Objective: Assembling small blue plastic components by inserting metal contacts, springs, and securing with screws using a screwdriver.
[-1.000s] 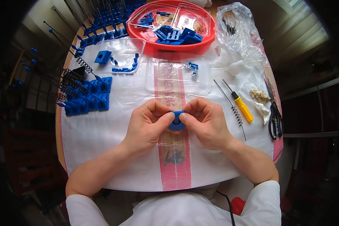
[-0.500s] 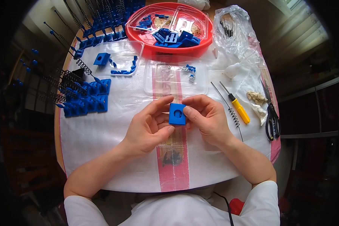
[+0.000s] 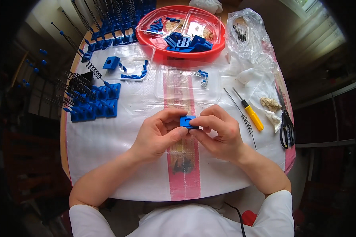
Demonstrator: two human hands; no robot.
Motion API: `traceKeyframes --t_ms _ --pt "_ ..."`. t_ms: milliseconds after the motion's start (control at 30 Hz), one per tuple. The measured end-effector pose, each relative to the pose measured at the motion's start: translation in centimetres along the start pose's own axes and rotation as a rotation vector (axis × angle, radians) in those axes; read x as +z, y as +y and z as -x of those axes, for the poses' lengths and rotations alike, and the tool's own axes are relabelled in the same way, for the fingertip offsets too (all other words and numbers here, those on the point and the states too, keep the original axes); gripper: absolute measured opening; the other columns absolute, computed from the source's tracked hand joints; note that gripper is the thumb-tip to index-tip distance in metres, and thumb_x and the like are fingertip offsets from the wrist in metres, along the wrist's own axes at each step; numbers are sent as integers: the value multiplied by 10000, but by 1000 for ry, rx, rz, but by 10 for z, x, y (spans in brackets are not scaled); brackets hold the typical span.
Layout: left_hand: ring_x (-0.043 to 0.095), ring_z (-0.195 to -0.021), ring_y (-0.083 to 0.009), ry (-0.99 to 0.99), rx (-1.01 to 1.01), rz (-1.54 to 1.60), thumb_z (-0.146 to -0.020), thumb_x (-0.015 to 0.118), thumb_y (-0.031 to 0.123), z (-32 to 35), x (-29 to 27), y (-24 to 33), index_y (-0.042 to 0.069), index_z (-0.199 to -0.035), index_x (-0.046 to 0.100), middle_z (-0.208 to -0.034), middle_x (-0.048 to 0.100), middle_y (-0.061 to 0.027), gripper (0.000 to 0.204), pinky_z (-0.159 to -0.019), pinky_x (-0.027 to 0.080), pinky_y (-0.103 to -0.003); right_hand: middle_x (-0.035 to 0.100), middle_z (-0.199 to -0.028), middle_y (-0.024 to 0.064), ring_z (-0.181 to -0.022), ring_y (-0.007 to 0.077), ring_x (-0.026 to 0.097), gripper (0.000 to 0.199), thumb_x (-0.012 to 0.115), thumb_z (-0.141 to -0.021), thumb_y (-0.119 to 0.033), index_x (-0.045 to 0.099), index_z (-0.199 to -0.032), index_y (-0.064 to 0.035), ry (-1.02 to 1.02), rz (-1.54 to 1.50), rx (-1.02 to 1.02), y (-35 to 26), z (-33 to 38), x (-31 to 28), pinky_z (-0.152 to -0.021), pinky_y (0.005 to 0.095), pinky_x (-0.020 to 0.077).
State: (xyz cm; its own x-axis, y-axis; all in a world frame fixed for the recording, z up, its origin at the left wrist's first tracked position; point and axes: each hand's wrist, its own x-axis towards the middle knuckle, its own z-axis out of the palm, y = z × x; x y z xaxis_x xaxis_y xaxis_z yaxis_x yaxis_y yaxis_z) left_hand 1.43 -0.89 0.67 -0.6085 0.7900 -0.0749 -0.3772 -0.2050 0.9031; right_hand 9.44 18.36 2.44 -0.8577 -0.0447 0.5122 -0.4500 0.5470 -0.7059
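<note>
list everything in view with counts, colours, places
block: 1, blue, held at centre
tub: 1, red, far middle
parts: several, blue, in tub
trays: 2, clear, nearer than tub
caps: several, blue, both trays
rings: several, whitish, middle tray
spring stands: many, blue and black, left
screwdriver: 1, yellow-black, right
coiled rod: 1, black, beside screwdriver
crumpled lump: 1, tan, right
scissors: 1, black, right edge
bag: 1, clear, far right
cover: 1, white and pink, underneath
hands: 2, bare, on block

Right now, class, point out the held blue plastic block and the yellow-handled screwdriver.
Held blue plastic block [image 3: 184, 123]: head view, face beside its hole.
Yellow-handled screwdriver [image 3: 252, 115]: head view, yellow handle.
</note>
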Motion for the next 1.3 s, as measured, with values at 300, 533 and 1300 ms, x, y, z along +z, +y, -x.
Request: traceKeyframes --t_ms 300,533,1300 --pt "585 -1096 -156 -20 290 -132 -949 528 -51 6 7 -10 -9 -1161 552 -1248 533 -125 217 -923 519 -282 639 -923 100 -755 214 652 285 731 -731 63 665 -989 -37 26 2 -110 4 0 1 -610 299 536" --pt "601 -1035 -151 3 279 -119 -951 530 -47 3 4 -9 -7 -1105 568 -1188 563 -111 164 -916 531 -289 647 -913 105 -765 228 654 272 712 -721 88 655 -966 -15 34 10 -93 5 0 4 -621 314 535" --pt "558 -1118 -161 -20 346 -152 -951 502 -72 2 6 -11 -29 -1135 547 -1249 512 -133 194 -974 492 -294 639 -914 119 -771 249 634 277 702 -704 89 635 -954 -12 70 38 -103 -2 0 6 -628 331 528"
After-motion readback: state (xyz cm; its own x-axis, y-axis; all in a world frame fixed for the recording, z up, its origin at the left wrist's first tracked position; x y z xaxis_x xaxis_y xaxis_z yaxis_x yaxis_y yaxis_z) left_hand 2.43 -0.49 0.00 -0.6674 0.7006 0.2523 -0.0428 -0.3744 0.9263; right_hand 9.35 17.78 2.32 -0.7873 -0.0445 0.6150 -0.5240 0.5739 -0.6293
